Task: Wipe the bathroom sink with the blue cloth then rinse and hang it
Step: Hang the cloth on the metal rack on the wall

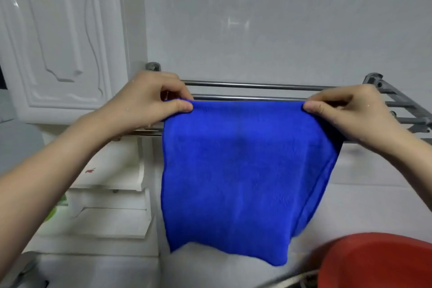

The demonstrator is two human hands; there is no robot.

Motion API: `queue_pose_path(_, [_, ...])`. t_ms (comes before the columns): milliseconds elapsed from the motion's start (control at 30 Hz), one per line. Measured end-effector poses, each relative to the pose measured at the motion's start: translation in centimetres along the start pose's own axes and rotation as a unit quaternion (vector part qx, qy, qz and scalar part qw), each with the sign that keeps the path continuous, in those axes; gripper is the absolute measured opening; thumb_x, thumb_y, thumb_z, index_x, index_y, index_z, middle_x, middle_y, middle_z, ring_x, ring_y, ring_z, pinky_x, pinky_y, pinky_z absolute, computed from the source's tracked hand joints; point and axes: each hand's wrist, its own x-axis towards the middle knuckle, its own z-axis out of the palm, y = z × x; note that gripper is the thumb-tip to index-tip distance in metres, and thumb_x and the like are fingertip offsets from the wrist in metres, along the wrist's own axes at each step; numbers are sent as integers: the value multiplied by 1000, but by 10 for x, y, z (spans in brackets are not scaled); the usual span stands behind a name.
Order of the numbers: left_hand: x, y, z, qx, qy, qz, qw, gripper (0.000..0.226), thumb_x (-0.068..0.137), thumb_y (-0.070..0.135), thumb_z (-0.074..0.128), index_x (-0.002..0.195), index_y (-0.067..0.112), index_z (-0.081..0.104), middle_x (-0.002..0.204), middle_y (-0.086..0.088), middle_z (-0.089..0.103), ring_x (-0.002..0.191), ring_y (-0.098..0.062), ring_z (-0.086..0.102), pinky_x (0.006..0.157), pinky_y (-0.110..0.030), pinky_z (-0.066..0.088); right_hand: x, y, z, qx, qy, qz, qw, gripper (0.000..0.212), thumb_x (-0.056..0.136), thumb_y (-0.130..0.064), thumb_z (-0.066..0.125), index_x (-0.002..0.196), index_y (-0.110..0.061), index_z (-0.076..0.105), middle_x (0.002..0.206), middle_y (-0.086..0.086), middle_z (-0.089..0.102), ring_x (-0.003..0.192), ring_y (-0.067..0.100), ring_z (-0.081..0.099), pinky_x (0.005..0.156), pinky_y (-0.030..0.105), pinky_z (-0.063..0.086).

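Observation:
The blue cloth hangs spread out and flat in front of a steel towel rack fixed to the white tiled wall. Its top edge lies level with the rack's front bars. My left hand pinches the cloth's upper left corner between thumb and fingers. My right hand pinches the upper right corner the same way. The cloth's right side is doubled over, showing a folded edge. Its lower hem dangles free above the counter.
A white cabinet door with moulded panels stands at the left. A red basin sits at the lower right. A metal tap shows at the lower left, by white shelf ledges.

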Motion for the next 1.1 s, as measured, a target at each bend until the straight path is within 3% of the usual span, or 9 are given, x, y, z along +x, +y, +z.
queue_pose_path(133, [13,-9,4,8,-18,-19,1000,9,79,16,78,83,24,74,80,12,66,76,-3,56,66,-16,41,15,3,5,-47,-4,-29,998,19,88,-17,71,76,-31,71,77,-20,72,72,-15,60,68,2,42])
queue_pose_path(267, [1,-19,7,28,-74,24,997,28,69,28,84,92,27,68,89,8,57,87,-4,52,74,-8,37,6,15,6,-62,-69,-83,992,23,74,-12,83,88,-24,69,87,-10,65,81,14,59,71,15,45])
queue_pose_path(400, [-3,-13,1,-15,-134,17,991,12,73,26,76,79,31,67,83,5,63,82,-16,60,73,-24,47,5,11,2,-63,-132,-94,985,18,78,-10,79,82,-21,66,81,-7,68,76,17,62,73,35,49])
queue_pose_path(500, [-10,-8,-4,-35,-149,-10,988,12,86,21,73,84,33,72,88,8,68,86,-15,63,76,-27,50,-4,12,0,-38,-145,-79,985,16,96,-29,60,84,-24,67,83,-2,71,82,19,66,75,34,49])
queue_pose_path(600, [-26,2,-7,-98,-151,-47,982,21,85,49,59,94,37,72,97,12,72,95,-8,65,83,-22,49,-18,8,-2,-38,-166,-78,982,26,92,-45,54,87,-26,70,88,-4,72,82,15,67,75,30,50])
queue_pose_path(667, [-33,7,-2,-53,-123,-38,990,20,75,51,68,91,38,73,94,18,72,95,-4,64,82,-20,45,-24,7,-1,-30,-152,-60,986,7,86,-35,71,83,-30,74,85,-13,74,79,6,68,73,18,51])
queue_pose_path(800, [-26,11,2,-13,-34,-54,998,17,78,17,78,75,34,74,80,18,70,81,-9,60,67,-17,42,-21,9,1,-25,-53,-16,998,22,86,-15,71,69,-29,75,75,-21,72,71,-5,62,66,3,42])
queue_pose_path(900, [-12,3,-4,21,-5,-52,998,15,80,22,77,76,36,72,80,17,69,76,2,58,67,-6,39,-8,3,0,-17,-22,4,1000,20,88,-16,69,73,-28,74,76,-19,72,73,-6,64,66,6,45])
queue_pose_path(1100, [-18,1,-2,89,-71,21,993,29,78,55,54,91,39,74,88,17,64,97,-7,53,84,-20,42,-8,2,2,-46,-185,-1,982,19,94,-28,59,86,-26,76,91,-13,75,91,7,67,82,28,49])
